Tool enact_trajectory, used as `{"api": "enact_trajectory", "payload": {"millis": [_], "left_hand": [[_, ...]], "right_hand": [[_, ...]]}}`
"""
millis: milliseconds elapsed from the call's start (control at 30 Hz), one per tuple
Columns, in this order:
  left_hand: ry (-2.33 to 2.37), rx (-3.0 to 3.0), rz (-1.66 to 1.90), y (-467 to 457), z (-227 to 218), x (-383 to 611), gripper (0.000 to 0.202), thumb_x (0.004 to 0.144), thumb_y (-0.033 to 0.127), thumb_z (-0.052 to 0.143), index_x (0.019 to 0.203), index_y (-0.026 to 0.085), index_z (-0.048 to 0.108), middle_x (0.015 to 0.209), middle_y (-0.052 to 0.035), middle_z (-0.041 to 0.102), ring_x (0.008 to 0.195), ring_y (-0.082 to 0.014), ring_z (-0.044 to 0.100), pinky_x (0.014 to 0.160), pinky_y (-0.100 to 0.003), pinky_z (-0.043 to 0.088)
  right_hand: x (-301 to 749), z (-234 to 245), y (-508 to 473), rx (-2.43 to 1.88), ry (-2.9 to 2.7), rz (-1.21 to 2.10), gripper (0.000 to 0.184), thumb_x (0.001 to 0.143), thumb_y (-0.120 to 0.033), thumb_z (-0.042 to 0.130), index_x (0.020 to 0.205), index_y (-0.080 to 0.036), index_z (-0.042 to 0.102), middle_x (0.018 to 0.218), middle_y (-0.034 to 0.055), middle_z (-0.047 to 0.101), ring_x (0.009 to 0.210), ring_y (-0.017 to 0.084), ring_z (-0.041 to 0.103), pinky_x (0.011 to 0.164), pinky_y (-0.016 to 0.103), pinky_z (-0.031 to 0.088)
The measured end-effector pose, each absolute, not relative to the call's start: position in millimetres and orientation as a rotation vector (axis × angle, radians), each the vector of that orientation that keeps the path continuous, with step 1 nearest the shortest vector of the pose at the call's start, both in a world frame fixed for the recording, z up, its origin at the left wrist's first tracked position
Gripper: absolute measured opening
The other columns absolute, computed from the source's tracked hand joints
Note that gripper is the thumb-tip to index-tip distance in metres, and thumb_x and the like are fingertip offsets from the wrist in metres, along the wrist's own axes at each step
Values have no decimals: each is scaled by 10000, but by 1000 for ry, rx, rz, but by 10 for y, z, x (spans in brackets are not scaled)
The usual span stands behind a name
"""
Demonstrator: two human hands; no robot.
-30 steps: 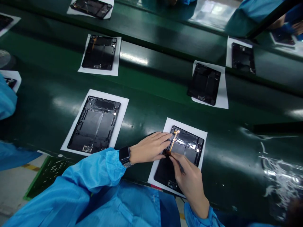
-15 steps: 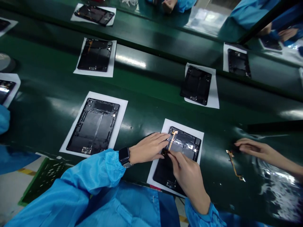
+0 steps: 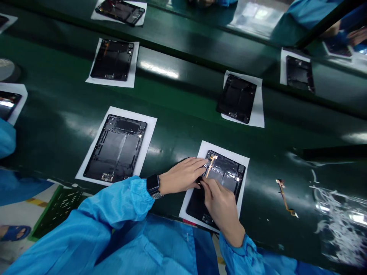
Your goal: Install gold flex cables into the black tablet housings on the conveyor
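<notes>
A black tablet shell [image 3: 228,176] lies on a white sheet [image 3: 242,157] on the green belt, right in front of me. An orange flex cable [image 3: 211,163] runs down its left part. My left hand [image 3: 182,177], with a black watch on its wrist, lies flat on the shell's left edge, fingers stretched toward the cable. My right hand [image 3: 219,204] rests over the shell's lower half, its fingertips pinched together at the cable's lower end.
More tablet shells on white sheets lie around: one at left [image 3: 116,147], two farther back [image 3: 111,60] [image 3: 237,98], others along the far belt. A loose orange flex cable [image 3: 284,196] lies on the belt at right, beside crumpled clear film [image 3: 340,217]. Blue-sleeved co-workers border the frame.
Another person's hand reached in from the right, left a loose flex cable on the belt and has withdrawn. My hands stay on the shell, the right one slid slightly up along the cable.
</notes>
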State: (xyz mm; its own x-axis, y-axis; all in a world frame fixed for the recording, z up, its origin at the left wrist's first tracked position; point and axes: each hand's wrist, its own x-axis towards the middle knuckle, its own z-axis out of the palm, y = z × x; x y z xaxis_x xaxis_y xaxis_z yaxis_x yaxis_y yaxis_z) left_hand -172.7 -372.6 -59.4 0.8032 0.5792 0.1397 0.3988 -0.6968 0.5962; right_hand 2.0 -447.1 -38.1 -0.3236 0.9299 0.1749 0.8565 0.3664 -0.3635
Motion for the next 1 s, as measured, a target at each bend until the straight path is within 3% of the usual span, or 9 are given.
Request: {"api": "enact_trajectory", "payload": {"millis": [133,233,333,433,533,600,667,867,1000], "left_hand": [[721,2446,443,-3745,-602,-1754,622,807,315,764,1308,133,444,1478,-178,411,1411,-274,351,1165,-417,309],[731,2461,445,-3694,-543,-1741,568,851,360,714,1302,128,461,1443,-160,454,1367,-263,400,1130,-391,349],[829,2491,500,-3498,-456,-1603,322,956,304,567,1233,145,525,1361,-122,521,1296,-240,453,1078,-372,384],[970,2514,423,-3185,-417,-1342,266,941,263,568,1176,139,558,1297,-132,545,1254,-276,460,1031,-406,387],[1031,2473,207,-2885,-441,-1088,197,877,217,626,1050,126,609,1112,-131,628,1104,-284,556,940,-389,419],[996,2465,124,-2737,-462,-997,59,853,184,622,890,143,641,935,-94,667,951,-248,619,853,-337,444],[952,2476,75,-2629,-458,-976,72,842,163,604,780,162,642,842,-64,673,866,-213,637,783,-286,447],[937,2511,-81,-2350,-310,-1058,111,890,185,541,906,190,651,843,-29,704,788,-173,660,677,-230,434],[945,2567,-195,-2026,-272,-1206,112,900,199,559,901,206,671,887,-19,717,870,-165,672,731,-207,441]], "right_hand": [[119,-428,-4498,-1588,-2046,496,136,962,-212,531,1030,-181,644,890,57,705,755,187,674,678,285,501],[259,-454,-4496,-1648,-1478,733,139,927,-291,594,1014,-207,663,938,51,703,865,205,671,810,338,518],[387,-447,-4472,-1512,-837,995,180,897,-381,604,931,-207,638,817,19,640,723,177,631,647,310,522],[546,-436,-4451,-1387,-629,1217,265,863,-460,606,790,-209,562,671,-34,504,533,121,494,486,254,421],[919,-480,-4425,-1715,-911,994,355,840,-561,566,767,-214,536,613,-47,462,485,112,413,457,251,350],[1316,-528,-4391,-1972,-1090,677,424,787,-617,556,846,-199,596,673,-4,553,566,149,488,521,278,381],[1748,-577,-4335,-2069,-1057,505,424,732,-589,580,856,-186,615,664,15,563,610,183,511,575,309,386],[2388,-717,-4152,-2201,-1055,391,261,620,-460,604,730,-227,647,591,-3,511,590,205,490,570,320,327],[2434,-842,-4166,-2254,-1094,339,262,649,-475,522,718,-237,609,684,39,547,611,225,528,575,341,366]]}}
